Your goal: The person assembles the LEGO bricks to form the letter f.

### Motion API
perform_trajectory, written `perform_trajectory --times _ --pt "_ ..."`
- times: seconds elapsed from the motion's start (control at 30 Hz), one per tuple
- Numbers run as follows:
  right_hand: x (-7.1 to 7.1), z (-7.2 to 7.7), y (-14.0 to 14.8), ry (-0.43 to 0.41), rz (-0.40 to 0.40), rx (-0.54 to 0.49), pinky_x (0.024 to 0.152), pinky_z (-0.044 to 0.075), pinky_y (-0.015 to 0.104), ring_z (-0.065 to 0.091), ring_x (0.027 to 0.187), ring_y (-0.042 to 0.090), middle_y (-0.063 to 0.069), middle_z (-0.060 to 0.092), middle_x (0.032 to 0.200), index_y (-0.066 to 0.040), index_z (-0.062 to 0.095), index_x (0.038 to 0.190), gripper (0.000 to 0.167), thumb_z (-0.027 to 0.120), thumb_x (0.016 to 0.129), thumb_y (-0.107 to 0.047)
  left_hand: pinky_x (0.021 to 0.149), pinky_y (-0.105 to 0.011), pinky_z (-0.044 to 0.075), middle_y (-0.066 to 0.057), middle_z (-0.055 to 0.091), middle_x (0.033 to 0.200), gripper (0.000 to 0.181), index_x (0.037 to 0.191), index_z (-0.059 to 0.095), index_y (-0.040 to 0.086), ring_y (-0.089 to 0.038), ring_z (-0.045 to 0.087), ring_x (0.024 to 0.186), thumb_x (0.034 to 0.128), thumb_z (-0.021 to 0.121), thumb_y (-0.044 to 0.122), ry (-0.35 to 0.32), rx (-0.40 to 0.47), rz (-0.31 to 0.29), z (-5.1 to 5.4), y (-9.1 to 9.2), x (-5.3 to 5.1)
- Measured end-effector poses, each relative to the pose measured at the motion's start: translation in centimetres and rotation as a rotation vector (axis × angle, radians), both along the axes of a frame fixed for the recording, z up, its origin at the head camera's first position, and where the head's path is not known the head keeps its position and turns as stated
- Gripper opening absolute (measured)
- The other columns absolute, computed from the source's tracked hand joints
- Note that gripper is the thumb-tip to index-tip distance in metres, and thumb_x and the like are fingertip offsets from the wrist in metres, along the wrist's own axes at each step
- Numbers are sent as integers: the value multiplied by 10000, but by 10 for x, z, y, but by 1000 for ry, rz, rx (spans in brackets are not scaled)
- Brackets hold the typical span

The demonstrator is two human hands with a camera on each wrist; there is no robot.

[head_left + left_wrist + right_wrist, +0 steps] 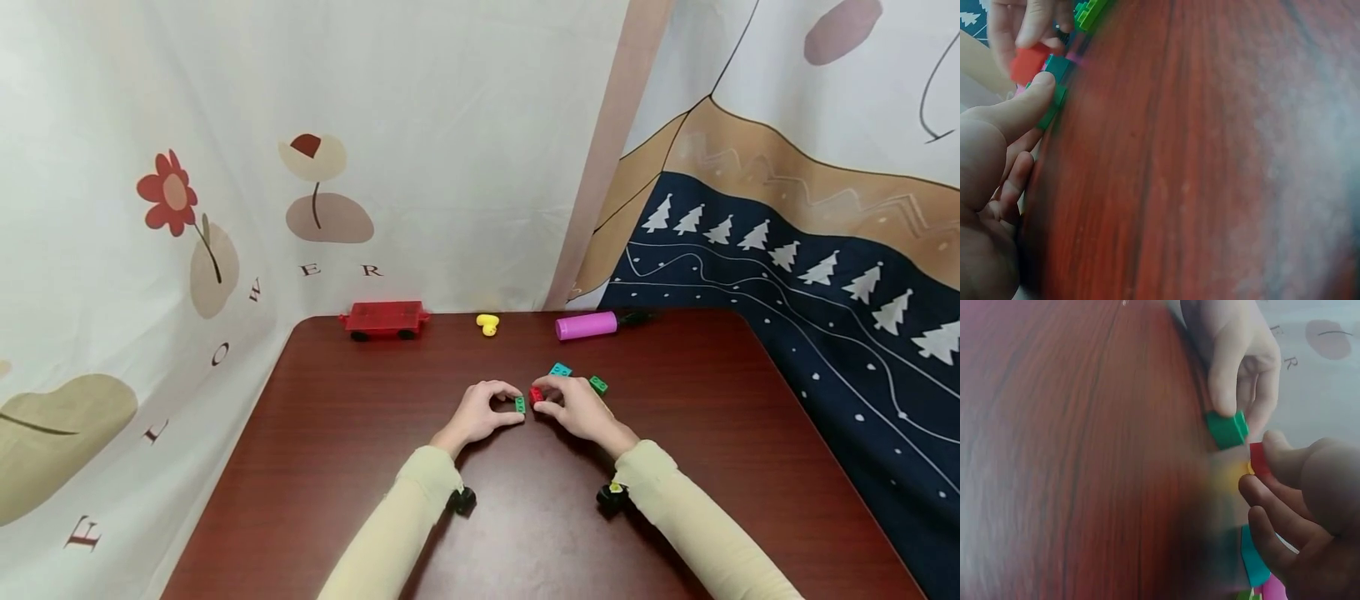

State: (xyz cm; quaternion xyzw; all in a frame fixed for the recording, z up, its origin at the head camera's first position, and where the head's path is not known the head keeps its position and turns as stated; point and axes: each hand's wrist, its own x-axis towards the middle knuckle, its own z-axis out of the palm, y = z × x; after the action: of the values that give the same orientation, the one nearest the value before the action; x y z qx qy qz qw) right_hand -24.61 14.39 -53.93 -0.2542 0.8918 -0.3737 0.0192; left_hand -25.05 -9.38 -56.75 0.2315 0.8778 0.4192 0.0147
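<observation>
Near the middle of the table, my left hand [480, 408] pinches a green toy building block [520, 405] between thumb and fingers. Facing it, my right hand [573, 407] pinches a red building block [536, 395]. A small gap separates the two blocks in the head view. The right wrist view shows the green block [1227, 430] under the left thumb and the red block [1259, 459] partly covered by right fingers. Behind the right hand lie a teal block [560, 369] and another green block [597, 385], both with studs up.
Along the table's far edge stand a red toy wagon [386, 319] with black wheels, a small yellow toy [488, 324] and a purple cylinder [587, 326] with a black end. Printed curtains [465, 150] hang behind the brown table [337, 483].
</observation>
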Motion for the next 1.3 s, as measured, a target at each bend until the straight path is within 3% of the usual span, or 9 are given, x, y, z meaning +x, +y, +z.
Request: perform_trajectory --times 0.2,0.6,1.03,1.3 --pt "3 0 -13 29 33 -82 777 605 311 730 894 143 66 756 1082 -46 717 1267 352 807 940 -137 918 -336 524 34 766 1100 344 1157 787 154 -156 639 1002 853 901 266 -13 -5 17 0 1 0" --pt "3 -7 -24 52 27 -64 756 592 275 722 877 135 95 726 1105 -40 721 1233 312 804 942 -115 935 -306 546 4 784 1067 434 1203 738 112 -167 693 1012 829 924 229 -46 32 45 0 3 -2" --pt "4 -6 -26 49 7 -71 766 597 285 727 880 164 99 731 1090 -20 738 1221 314 814 927 -99 928 -310 555 -11 783 1065 450 1202 737 102 -176 697 1006 809 937 192 -27 39 41 -1 4 -1" --pt "6 -13 -31 131 6 -79 763 597 292 717 877 179 106 726 1094 9 755 1191 306 830 906 -74 921 -306 561 -30 787 1063 462 1214 721 90 -170 713 1004 809 933 154 6 54 32 -2 4 0"
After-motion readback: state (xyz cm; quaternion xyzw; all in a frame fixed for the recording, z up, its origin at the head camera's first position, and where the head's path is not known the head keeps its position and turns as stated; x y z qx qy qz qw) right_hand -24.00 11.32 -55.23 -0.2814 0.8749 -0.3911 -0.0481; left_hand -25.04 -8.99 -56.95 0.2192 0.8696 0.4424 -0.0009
